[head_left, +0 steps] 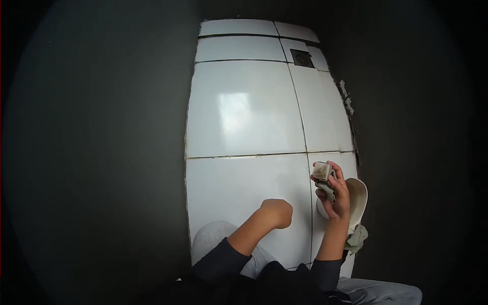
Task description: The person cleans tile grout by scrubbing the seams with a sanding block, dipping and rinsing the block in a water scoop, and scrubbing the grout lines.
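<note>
My right hand (339, 195) is raised at the right side of the white tiled floor, its fingers wrapped round a small whitish block (321, 170) with a dirty, smudged face. A crumpled grey-green cloth (325, 189) is pressed under the block in the same hand. Behind that hand stands a white bucket (359, 198), partly covered by the hand and forearm. My left hand (277, 212) is curled into a fist above the tiles, its back toward me. Its fingers are turned away, so whatever may be inside is hidden.
Large glossy white tiles (246, 109) with dark joints run between grey walls. A dark square drain (302, 58) lies at the far right. Another grey-green cloth (357, 239) hangs below the bucket by my right forearm. My grey-trousered knees are at the bottom.
</note>
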The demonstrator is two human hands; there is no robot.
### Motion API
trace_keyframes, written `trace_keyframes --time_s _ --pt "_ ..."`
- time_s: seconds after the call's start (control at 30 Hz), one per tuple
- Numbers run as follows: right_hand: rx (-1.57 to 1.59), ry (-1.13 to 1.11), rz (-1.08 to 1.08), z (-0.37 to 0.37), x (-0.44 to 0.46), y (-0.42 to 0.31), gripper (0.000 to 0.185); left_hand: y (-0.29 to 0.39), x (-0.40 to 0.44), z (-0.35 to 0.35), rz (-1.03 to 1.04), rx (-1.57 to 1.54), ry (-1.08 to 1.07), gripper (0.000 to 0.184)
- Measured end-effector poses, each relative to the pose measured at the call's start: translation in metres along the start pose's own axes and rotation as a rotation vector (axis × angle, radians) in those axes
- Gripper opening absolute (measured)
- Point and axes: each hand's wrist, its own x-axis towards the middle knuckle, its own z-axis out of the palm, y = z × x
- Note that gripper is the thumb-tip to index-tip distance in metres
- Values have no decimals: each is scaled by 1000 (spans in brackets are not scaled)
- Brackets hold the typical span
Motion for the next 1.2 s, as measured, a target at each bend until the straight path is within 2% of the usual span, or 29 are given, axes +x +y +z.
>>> trace_keyframes --time_s 0.1,0.17,0.23,0.27,0.3,0.33,0.4,0.43,0.47,0.5,0.6,0.63,0.7,0.77,0.87,1.0,1.07,1.1,1.17,1.2 --pt "39 -72 95 13 37 32 38 -4 1 -13 93 -60 15 28" --pt "72 -67 183 17 52 50 39 -7 1 -27 285 -191 -217 30" --pt "-5 -56 208 21 62 62 38 -14 -10 -31 498 -563 -257 31" --pt "-78 -53 221 23 66 68 38 -13 -12 -35 497 -577 -257 31" --pt "-80 -55 234 24 70 74 38 -11 -14 -39 611 -663 -315 30" --pt "-180 -21 192 26 75 80 39 -10 -14 -41 728 -747 -369 30" --pt "-284 8 154 34 80 88 40 -4 -9 -39 762 -781 -416 30" --pt "-614 33 -18 43 80 86 37 -2 -7 -38 797 -804 -468 29" --pt "-940 59 -198 51 80 86 34 -1 -6 -38 810 -804 -472 30" --pt "-944 58 -193 56 82 88 34 -1 -5 -39 813 -810 -472 30" --pt "-1234 80 -366 63 89 95 33 1 -3 -41 777 -808 -460 29" --pt "-1236 80 -365 59 91 103 33 1 -2 -40 713 -758 -380 29" --pt "-1480 101 -649 50 94 119 33 0 -2 -32 645 -712 -302 29" --pt "-1501 88 -655 52 91 120 33 -4 -5 -17 317 -315 115 29" --pt "-1532 59 -664 54 87 117 33 -16 -13 -17 231 -139 53 29" --pt "-1531 10 -720 55 92 126 35 -21 -35 -48 341 -388 43 27" --pt "-1488 -68 -699 78 93 138 34 -21 -27 -44 578 -604 -158 27" --pt "-1446 -144 -685 93 95 146 33 -18 -27 -43 578 -603 -166 27" --pt "-1450 -199 -696 121 101 161 34 -12 -29 -43 734 -754 -309 28" --pt "-1454 -191 -649 127 102 161 32 -11 -30 -46 744 -761 -330 28"
